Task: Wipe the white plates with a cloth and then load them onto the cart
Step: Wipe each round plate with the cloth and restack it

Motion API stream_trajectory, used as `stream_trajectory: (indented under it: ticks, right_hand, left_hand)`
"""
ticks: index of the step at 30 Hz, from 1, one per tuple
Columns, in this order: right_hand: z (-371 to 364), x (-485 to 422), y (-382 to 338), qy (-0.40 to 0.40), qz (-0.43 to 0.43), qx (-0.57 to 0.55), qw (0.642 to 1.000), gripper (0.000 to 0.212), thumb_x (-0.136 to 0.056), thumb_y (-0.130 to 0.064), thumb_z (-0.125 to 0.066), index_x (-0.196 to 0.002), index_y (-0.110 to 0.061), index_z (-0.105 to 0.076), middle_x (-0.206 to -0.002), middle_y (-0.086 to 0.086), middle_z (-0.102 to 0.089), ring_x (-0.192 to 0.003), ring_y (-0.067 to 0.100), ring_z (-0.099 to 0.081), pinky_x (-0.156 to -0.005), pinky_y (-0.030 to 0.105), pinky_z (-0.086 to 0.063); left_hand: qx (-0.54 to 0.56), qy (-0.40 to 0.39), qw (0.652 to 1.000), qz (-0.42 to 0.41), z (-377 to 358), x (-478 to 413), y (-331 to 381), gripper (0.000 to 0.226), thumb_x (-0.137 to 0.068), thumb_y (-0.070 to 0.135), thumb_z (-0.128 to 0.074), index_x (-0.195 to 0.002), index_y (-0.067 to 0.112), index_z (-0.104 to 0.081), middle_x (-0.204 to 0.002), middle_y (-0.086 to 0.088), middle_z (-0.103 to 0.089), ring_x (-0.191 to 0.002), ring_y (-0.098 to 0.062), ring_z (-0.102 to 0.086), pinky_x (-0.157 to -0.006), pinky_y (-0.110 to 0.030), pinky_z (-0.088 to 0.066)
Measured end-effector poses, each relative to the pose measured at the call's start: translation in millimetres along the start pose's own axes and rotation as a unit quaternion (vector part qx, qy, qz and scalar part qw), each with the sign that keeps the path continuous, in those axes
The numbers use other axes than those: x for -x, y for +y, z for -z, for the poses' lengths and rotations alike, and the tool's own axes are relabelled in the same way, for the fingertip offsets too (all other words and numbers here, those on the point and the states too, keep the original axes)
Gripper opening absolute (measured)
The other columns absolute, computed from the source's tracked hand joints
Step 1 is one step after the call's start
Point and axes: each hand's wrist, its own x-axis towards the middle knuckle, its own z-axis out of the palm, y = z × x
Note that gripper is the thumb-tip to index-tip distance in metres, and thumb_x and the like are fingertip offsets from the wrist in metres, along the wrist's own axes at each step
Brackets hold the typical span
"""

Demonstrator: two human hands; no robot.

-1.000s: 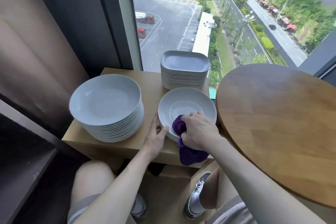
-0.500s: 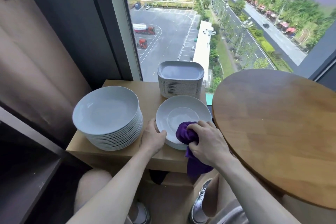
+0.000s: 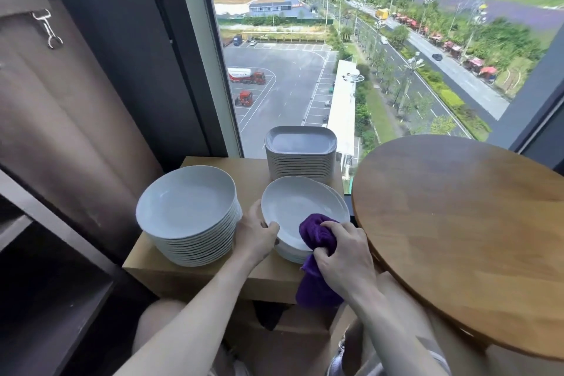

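Well, the head camera is my only view, and it puts me mid-wipe with nothing loaded yet, as far as I can judge.

My left hand (image 3: 256, 233) grips the top plate (image 3: 299, 207) by its left rim, thumb over the lip and the fingers tucked below it. My right hand (image 3: 341, 256) is clenched round the purple cloth (image 3: 317, 235). It presses one bunched end onto the plate's near right part, while the rest hangs down over the near edge of the low wooden stand (image 3: 253, 171).

That plate lies a little askew on a short stack (image 3: 293, 253) at the stand's near right corner. A second rim peeks out on the right.

A tall stack of round plates (image 3: 186, 201) fills the near left corner, just beside my left hand. A stack of squarish plates (image 3: 300, 143) stands at the far right edge, against the window (image 3: 290, 70).

I cannot tell which of these plates are already wiped, since all look equally white. No cart is plainly in view. The dark shelving (image 3: 45, 284) at the left might be part of it, but I can't confirm that. The round wooden table (image 3: 457, 223) on the right carries no plates.

So I reckon the job is early: this plate needs finishing, and then every stack is left to clean and carry over.
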Motion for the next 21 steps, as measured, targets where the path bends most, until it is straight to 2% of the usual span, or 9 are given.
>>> stream_trajectory:
  ticks: [4,8,12,15,18,19,21]
  right_hand:
    - [3.8,-1.1,0.3,0.006,-0.004,-0.02,1.0,0.047,-0.083,-0.026,-0.066,-0.13,-0.026,-0.065,-0.119,-0.006,-0.061,-0.112,0.018,-0.047,-0.095,0.032,-0.044]
    - [5.5,-1.7,-2.0,0.014,0.002,-0.032,0.999,0.048,-0.083,-0.026,-0.066,-0.131,-0.026,-0.064,-0.117,-0.008,-0.06,-0.111,0.017,-0.047,-0.094,0.031,-0.044]
    - [8.5,-4.3,-6.0,0.034,0.012,-0.054,0.998,0.047,-0.084,-0.024,-0.068,-0.131,-0.026,-0.064,-0.11,-0.013,-0.056,-0.108,0.016,-0.048,-0.091,0.032,-0.044]
    - [10.2,-7.9,-12.4,0.049,0.013,-0.08,0.995,0.047,-0.083,-0.021,-0.069,-0.129,-0.025,-0.065,-0.109,-0.011,-0.058,-0.108,0.018,-0.05,-0.094,0.037,-0.047]
    - [10.6,-12.7,-27.4,0.052,0.021,-0.103,0.993,0.047,-0.083,-0.021,-0.069,-0.13,-0.026,-0.065,-0.114,-0.009,-0.059,-0.111,0.017,-0.05,-0.097,0.04,-0.048]
    - [10.6,-15.0,-34.0,0.057,0.029,-0.107,0.992,0.047,-0.083,-0.021,-0.069,-0.13,-0.026,-0.065,-0.114,-0.011,-0.058,-0.111,0.016,-0.05,-0.097,0.038,-0.046]
    - [9.9,-18.8,-48.8,0.066,0.049,-0.113,0.99,0.048,-0.083,-0.022,-0.069,-0.13,-0.027,-0.065,-0.114,-0.015,-0.055,-0.111,0.014,-0.05,-0.096,0.033,-0.043]
  left_hand:
    - [0.09,0.023,0.996,0.009,-2.3,1.7,13.5,0.062,-0.086,0.006,-0.06,-0.144,0.03,-0.055,-0.068,-0.003,-0.066,-0.072,-0.029,-0.074,-0.062,-0.046,-0.065]
    - [0.127,0.016,0.992,-0.005,-1.3,7.7,22.3,0.059,-0.088,0.0,-0.056,-0.136,0.034,-0.06,-0.058,0.014,-0.058,-0.066,-0.019,-0.072,-0.055,-0.042,-0.064]
    - [0.17,0.019,0.985,-0.009,10.7,12.4,24.2,0.055,-0.092,-0.005,-0.051,-0.129,0.034,-0.061,-0.091,0.008,-0.075,-0.082,-0.02,-0.076,-0.055,-0.045,-0.064]
    - [0.179,0.036,0.983,-0.03,32.5,12.6,27.6,0.059,-0.094,-0.006,-0.048,-0.128,0.04,-0.057,-0.083,0.019,-0.074,-0.077,-0.01,-0.075,-0.051,-0.034,-0.061]
    - [0.19,0.053,0.979,-0.045,57.3,10.7,31.6,0.058,-0.098,-0.002,-0.049,-0.139,0.038,-0.055,-0.104,0.016,-0.074,-0.089,-0.017,-0.076,-0.056,-0.037,-0.063]
    - [0.187,0.064,0.979,-0.052,64.9,10.3,32.3,0.055,-0.1,0.0,-0.051,-0.139,0.038,-0.055,-0.111,0.015,-0.072,-0.091,-0.015,-0.074,-0.055,-0.034,-0.062]
    - [0.169,0.097,0.978,-0.07,80.5,9.9,32.2,0.049,-0.103,0.005,-0.054,-0.137,0.04,-0.055,-0.113,0.023,-0.065,-0.09,-0.003,-0.068,-0.054,-0.019,-0.057]
